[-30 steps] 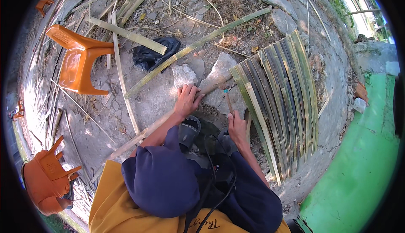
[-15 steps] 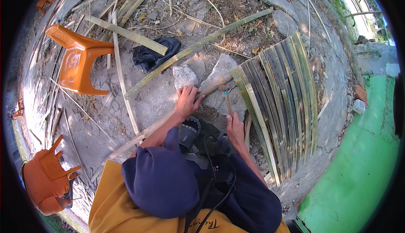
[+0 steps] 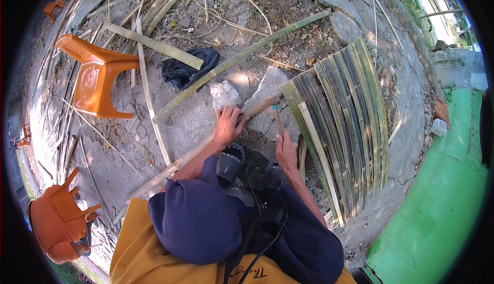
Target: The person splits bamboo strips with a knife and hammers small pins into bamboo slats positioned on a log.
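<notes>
A long pale wooden or bamboo pole (image 3: 188, 155) runs slantwise from the lower left up to the slabs of broken stone. My left hand (image 3: 227, 125) is closed round it close to its upper end. In my right hand (image 3: 286, 151) is what looks like a small hammer (image 3: 279, 120), with a thin wooden handle and a teal band near the top. Its head is against or just over the pole's end; I cannot tell which. Grey stones (image 3: 225, 94) lie just beyond my left hand. Right of my right hand lies a row of split bamboo slats (image 3: 337, 124).
A black plastic bag (image 3: 189, 68) and a long green bamboo strip (image 3: 242, 55) lie ahead. An orange chair (image 3: 95, 86) lies at the left. Behind it, a person in orange (image 3: 56, 222) is at the lower left. Green-painted floor (image 3: 427, 196) borders the right side.
My right hand and the hammer have shifted slightly forward, toward the pole's end. My left hand keeps its grip on the pole.
</notes>
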Available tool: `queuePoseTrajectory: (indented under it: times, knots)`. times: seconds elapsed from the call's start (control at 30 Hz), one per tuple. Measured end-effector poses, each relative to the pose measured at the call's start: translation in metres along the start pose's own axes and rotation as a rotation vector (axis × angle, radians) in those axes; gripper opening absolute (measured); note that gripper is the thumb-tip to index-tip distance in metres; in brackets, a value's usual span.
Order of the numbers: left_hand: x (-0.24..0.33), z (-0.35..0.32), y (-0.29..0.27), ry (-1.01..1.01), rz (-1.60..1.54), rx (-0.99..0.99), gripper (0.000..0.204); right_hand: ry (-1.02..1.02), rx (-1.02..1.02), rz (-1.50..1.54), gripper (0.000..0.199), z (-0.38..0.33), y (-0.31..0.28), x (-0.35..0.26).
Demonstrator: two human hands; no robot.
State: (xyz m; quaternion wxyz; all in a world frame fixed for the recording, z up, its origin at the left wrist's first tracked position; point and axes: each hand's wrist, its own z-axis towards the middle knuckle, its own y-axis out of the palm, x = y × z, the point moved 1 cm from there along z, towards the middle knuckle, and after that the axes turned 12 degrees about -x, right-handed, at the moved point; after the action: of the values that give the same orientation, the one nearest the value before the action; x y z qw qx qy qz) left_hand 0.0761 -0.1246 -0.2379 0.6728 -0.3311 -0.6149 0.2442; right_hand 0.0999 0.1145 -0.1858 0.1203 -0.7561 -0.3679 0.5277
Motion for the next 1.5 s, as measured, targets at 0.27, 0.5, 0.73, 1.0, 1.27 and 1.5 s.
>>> queuePoseTrajectory:
  times: [0.27,0.5,0.73,1.0,1.27,1.5]
  knots:
    - [-0.001,-0.002,-0.003,-0.006,0.008,-0.012,0.028,0.045,-0.030,-0.001,0.026,-0.017,0.004,0.006]
    - [0.001,0.000,-0.002,-0.002,-0.010,-0.006,0.028,-0.004,-0.015,-0.022,0.024,-0.005,0.005,0.003]
    - [-0.002,-0.002,-0.002,-0.001,-0.024,-0.019,0.028,0.056,-0.043,-0.024,0.024,-0.016,0.010,0.004]
    - [-0.002,-0.003,-0.001,-0.037,-0.017,-0.053,0.029,0.038,-0.033,-0.010,0.024,-0.013,0.008,0.007]
    - [-0.001,0.000,0.000,-0.011,-0.029,-0.032,0.028,0.027,0.014,-0.032,0.023,-0.009,0.012,0.005]
    - [-0.003,-0.002,-0.001,-0.015,-0.045,-0.032,0.028,-0.028,0.027,-0.018,0.022,-0.008,0.007,0.000]
